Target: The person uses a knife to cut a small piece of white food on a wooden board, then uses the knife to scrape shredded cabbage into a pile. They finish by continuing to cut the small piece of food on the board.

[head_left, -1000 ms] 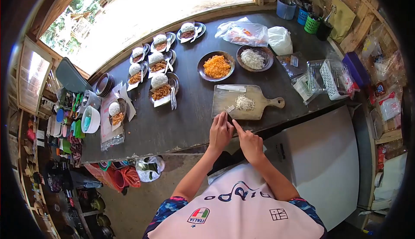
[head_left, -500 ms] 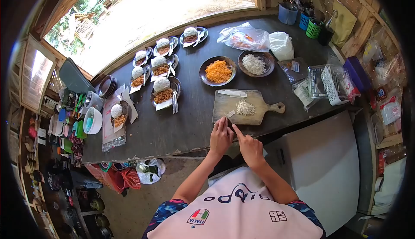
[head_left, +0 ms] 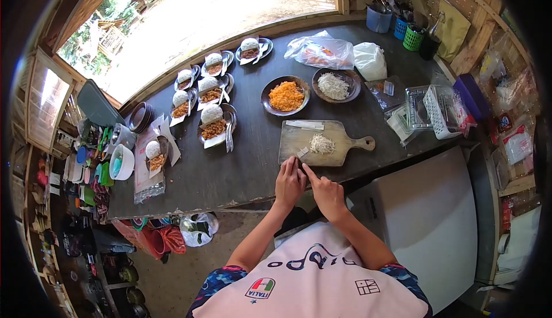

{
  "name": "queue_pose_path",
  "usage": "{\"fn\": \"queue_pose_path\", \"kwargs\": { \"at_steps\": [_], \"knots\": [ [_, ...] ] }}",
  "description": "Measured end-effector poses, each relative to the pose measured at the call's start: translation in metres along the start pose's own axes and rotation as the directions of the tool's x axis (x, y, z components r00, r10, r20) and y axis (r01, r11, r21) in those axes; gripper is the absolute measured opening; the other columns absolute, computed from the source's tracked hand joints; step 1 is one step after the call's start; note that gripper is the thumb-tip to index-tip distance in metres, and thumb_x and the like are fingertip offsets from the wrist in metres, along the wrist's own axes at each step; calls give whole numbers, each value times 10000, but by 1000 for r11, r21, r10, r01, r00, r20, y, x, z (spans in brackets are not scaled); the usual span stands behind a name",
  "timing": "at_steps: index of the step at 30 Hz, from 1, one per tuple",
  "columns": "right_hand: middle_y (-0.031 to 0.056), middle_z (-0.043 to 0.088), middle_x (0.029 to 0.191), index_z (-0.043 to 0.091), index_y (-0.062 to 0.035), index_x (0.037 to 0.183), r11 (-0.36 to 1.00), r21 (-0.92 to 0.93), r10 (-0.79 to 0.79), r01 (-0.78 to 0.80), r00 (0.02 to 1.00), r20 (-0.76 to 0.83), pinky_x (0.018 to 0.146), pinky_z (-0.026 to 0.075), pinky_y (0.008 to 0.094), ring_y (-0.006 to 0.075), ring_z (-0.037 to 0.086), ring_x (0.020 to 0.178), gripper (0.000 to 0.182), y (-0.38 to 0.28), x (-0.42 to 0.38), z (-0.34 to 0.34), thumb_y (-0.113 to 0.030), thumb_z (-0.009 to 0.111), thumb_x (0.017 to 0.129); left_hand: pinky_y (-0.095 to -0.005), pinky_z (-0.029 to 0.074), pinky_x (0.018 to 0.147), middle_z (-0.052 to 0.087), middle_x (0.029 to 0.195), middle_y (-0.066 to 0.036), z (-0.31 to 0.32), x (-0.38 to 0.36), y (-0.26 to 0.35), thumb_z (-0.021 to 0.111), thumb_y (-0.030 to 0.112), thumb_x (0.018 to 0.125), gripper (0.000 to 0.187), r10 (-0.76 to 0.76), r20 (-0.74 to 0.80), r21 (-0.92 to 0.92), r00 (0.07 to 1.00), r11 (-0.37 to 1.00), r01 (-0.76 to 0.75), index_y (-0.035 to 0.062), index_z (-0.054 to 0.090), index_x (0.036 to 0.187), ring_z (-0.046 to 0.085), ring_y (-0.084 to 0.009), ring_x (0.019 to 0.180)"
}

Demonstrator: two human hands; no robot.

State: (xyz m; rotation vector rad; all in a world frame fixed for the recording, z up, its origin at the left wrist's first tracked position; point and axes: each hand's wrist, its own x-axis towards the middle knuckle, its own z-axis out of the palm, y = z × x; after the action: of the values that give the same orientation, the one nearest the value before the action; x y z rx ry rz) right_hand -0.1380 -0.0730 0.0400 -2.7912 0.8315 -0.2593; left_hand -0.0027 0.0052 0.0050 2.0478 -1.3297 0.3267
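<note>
A wooden cutting board [head_left: 339, 156] lies near the table's front edge. On it are a pile of thin white vegetable shreds [head_left: 322, 144], a long pale vegetable slab [head_left: 305, 125] and small white vegetable slices [head_left: 302, 152]. My left hand [head_left: 290, 183] is at the board's front left corner, its fingers closed and pressed down beside the slices; what is under them is mostly hidden. My right hand [head_left: 326, 194] is closed around a knife [head_left: 301, 165], index finger stretched along it. Most of the knife is hidden between my hands.
Beyond the board stand a bowl of orange shreds [head_left: 286, 96] and a bowl of white shreds [head_left: 334, 86]. Several plates of rice and food [head_left: 212, 123] fill the left. Plastic bags [head_left: 319, 52], a white basket [head_left: 441, 114] and utensil cups [head_left: 413, 37] stand at the back and right.
The whole view has shifted slightly left. My hands stay at the board's front left corner, with only slight movement of the fingers and the knife.
</note>
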Motion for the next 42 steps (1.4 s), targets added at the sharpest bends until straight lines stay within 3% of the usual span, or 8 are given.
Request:
{"fn": "queue_pose_path", "kwargs": {
  "at_steps": [3, 6, 14, 17, 23, 29, 42],
  "knots": [
    [90, 706, 793, 423, -374, 1636, 999, 4, 35, -36, 998, 55, 605, 633, 421, 300, 764, 674, 719, -3, -2, -4, -119, 600, 987, -447, 522, 1046, 612, 1331, -222, 2, 0, 0, 590, 47, 936, 395, -6, -13, 1, 1000, 1000, 6, -161, 641, 1268, 599, -394, 1226],
    [98, 708, 818, 422, -376, 1637, 1000, 25, 15, -14, 1000, -10, 608, 634, 421, 297, 765, 679, 725, -2, 5, 10, -113, 601, 985, -439, 523, 1048, 613, 1331, -217, 1, 0, 0, 589, 47, 935, 397, -20, 4, -10, 1000, 1000, 21, -158, 641, 1271, 599, -386, 1231],
    [97, 706, 806, 419, -378, 1639, 999, -5, 46, -46, 998, 52, 608, 636, 425, 294, 767, 678, 744, -5, -3, -2, -98, 603, 975, -440, 517, 1061, 600, 1345, -220, 3, -3, -2, 578, 41, 926, 417, 11, -8, 28, 1000, 1000, -11, -170, 630, 1282, 589, -395, 1244],
    [99, 711, 813, 423, -382, 1637, 1000, 13, 20, -20, 1000, -3, 609, 637, 424, 291, 770, 685, 748, -2, 2, 4, -96, 606, 971, -447, 512, 1072, 594, 1354, -230, 0, 0, 2, 575, 40, 922, 426, -20, 21, 10, 1000, 1000, 20, -175, 626, 1286, 585, -402, 1252],
    [91, 708, 812, 418, -394, 1636, 998, 16, 62, -63, 996, 66, 614, 637, 415, 288, 768, 690, 752, -6, -7, -5, -97, 605, 971, -455, 508, 1079, 604, 1341, -239, 3, -2, -1, 569, 40, 918, 426, 18, -16, 33, 1000, 999, -17, -180, 629, 1278, 595, -408, 1239],
    [80, 695, 787, 399, -402, 1644, 1000, 1, 14, -14, 1000, -17, 596, 633, 409, 275, 760, 658, 768, 0, 0, 8, -105, 613, 970, -450, 511, 1078, 616, 1331, -233, 1, -1, 1, 561, 41, 919, 410, -7, 7, 31, 1000, 1000, 7, -178, 643, 1257, 600, -400, 1243],
    [65, 690, 774, 420, -397, 1637, 999, -32, 18, -18, 1000, -6, 580, 627, 390, 262, 755, 644, 769, -6, -3, 3, -103, 624, 956, -461, 514, 1060, 607, 1333, -237, 3, -4, -3, 558, 40, 917, 421, -12, -25, 17, 1000, 1000, 12, -169, 637, 1273, 593, -412, 1234]
  ]
}}
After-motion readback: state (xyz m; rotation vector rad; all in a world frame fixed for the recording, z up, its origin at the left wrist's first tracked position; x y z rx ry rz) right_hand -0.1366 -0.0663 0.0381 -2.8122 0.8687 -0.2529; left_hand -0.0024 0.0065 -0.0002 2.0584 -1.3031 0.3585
